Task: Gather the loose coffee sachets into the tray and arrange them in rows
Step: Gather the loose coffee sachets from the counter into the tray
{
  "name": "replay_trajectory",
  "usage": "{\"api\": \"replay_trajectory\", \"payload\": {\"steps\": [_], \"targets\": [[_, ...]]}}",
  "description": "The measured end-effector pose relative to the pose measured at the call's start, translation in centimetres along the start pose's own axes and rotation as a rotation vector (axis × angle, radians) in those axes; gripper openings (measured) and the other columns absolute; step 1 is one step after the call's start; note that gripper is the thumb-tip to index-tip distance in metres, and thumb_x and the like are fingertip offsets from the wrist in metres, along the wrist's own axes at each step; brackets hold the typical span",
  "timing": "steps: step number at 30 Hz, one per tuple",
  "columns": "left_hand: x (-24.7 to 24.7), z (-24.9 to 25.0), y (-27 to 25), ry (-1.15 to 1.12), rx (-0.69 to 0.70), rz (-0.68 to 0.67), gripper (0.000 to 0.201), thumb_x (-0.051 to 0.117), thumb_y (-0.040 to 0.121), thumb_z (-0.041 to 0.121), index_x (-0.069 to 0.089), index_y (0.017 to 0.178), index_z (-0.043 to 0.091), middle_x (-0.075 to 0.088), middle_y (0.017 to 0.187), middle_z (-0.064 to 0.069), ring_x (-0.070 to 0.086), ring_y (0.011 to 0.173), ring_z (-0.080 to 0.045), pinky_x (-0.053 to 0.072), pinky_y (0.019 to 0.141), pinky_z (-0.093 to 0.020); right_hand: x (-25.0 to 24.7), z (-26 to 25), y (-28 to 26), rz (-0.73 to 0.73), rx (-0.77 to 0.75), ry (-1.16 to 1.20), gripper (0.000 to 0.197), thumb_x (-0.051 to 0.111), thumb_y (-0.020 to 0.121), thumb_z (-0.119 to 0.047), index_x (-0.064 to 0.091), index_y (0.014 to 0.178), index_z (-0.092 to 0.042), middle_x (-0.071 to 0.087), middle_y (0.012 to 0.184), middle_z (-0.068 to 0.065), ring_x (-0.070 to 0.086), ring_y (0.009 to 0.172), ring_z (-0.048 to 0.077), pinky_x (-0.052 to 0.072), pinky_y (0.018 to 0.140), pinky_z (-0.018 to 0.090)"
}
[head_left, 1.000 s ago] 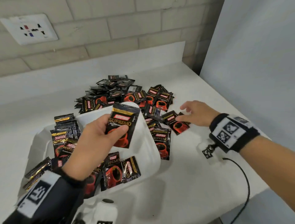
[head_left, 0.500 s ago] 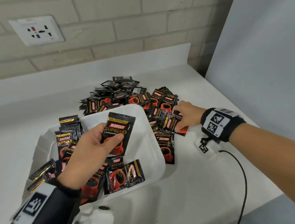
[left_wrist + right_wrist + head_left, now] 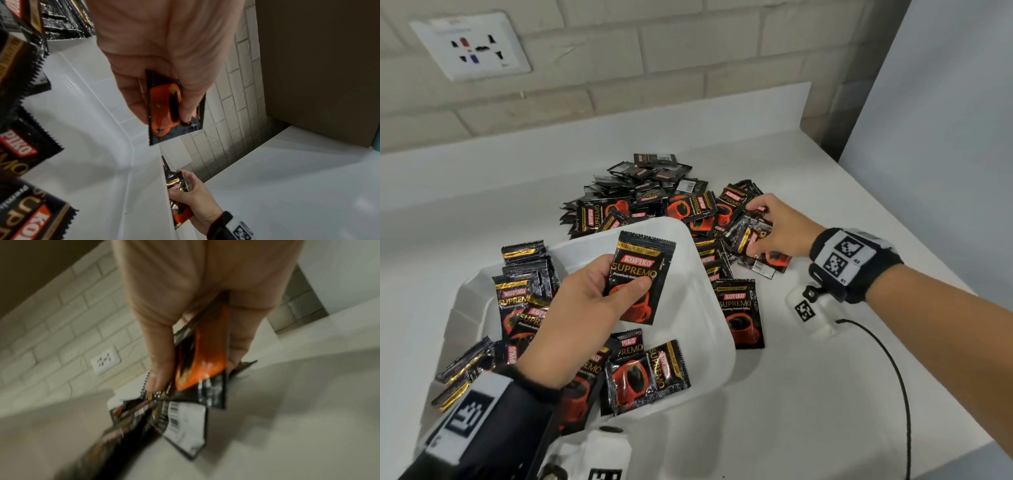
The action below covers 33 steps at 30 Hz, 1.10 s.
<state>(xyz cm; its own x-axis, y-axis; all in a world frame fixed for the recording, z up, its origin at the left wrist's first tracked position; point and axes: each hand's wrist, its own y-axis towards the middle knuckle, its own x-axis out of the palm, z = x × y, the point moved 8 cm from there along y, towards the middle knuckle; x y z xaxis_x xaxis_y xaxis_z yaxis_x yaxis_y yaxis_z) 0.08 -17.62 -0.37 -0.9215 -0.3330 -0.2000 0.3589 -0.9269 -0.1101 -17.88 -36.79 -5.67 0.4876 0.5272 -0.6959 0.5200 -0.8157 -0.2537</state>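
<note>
A person's left hand (image 3: 585, 308) reaches forward over the white tray (image 3: 709, 284), thumb on the printed face and fingers behind, pinching a single Kopiko sachet (image 3: 642, 281) upright above the tray's bare floor. The left forearm comes in low from the tray's near-left corner, its wrist wrapped in a dark band with a marker tag. Beyond the tray's far-right corner, the right hand (image 3: 780, 228) stretches palm-down into the loose pile of sachets (image 3: 654, 198) on the white counter (image 3: 808, 394), thumb and fingers curled around a small bunch of sachets (image 3: 748, 236) at the pile's right edge; the right wrist view, blurred, shows several packets clamped between thumb and fingers. Inside the tray, sachets stand on edge in a stack (image 3: 527, 263) along the left wall, others lie flat near the front wall. One sachet (image 3: 739, 317) lies flat on the counter just beside the tray's right wall.
</note>
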Motion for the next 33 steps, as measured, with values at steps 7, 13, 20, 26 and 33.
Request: {"api": "replay_trajectory", "payload": {"steps": [7,13,20,26,33], "targets": [[0.1,-0.5,0.2,-0.014,-0.019,0.006,0.019,0.059,0.084,0.006,0.065,0.092,0.023,0.073,0.083,0.012,0.068,0.067,-0.002,0.047,0.054,-0.007,1.8,0.6,-4.5,-0.259,0.129,0.35,0.074,0.073,0.072,-0.006,0.037,0.137,-0.015,0.057,0.117,0.003,0.061,0.094,0.016,0.051,0.079,0.026],[0.7,-0.8,0.4,-0.006,-0.018,-0.016,0.02,0.06,0.084,0.006,0.065,0.091,0.024,0.074,0.084,0.008,0.069,0.068,-0.005,0.049,0.056,-0.009,5.6,1.0,-5.1,-0.296,0.101,0.183,0.029,0.079,0.07,-0.017,0.063,0.094,-0.013,0.066,0.094,0.0,0.061,0.068,-0.001,0.049,0.073,0.018],[0.8,-1.0,0.5,0.047,-0.012,-0.024,0.02,0.054,0.09,0.01,0.063,0.09,0.028,0.071,0.071,0.014,0.067,0.069,-0.007,0.055,0.073,-0.024,3.2,0.8,-5.6,-0.256,0.095,0.21,0.013,0.074,0.075,-0.01,0.062,0.079,-0.009,0.067,0.076,0.003,0.062,0.053,0.003,0.052,0.055,0.017],[1.1,-1.1,1.0,0.008,-0.047,-0.024,0.022,0.044,0.096,0.016,0.063,0.094,0.027,0.072,0.08,0.006,0.067,0.083,-0.02,0.051,0.086,-0.039,-3.5,-3.5,-6.8,-0.041,-0.055,0.359,0.023,0.073,0.073,-0.015,0.064,0.094,-0.016,0.072,0.083,0.0,0.068,0.064,0.009,0.054,0.056,0.016],[3.6,-0.7,0.1,-0.185,-0.121,-0.206,0.023,0.042,0.092,0.028,0.063,0.099,0.019,0.073,0.093,-0.007,0.069,0.086,-0.024,0.058,0.071,-0.035,1.1,-11.0,-8.2,-0.149,-0.261,0.317,0.034,0.074,0.073,-0.01,0.057,0.103,-0.012,0.069,0.101,0.005,0.068,0.087,0.023,0.056,0.079,0.036]]}}
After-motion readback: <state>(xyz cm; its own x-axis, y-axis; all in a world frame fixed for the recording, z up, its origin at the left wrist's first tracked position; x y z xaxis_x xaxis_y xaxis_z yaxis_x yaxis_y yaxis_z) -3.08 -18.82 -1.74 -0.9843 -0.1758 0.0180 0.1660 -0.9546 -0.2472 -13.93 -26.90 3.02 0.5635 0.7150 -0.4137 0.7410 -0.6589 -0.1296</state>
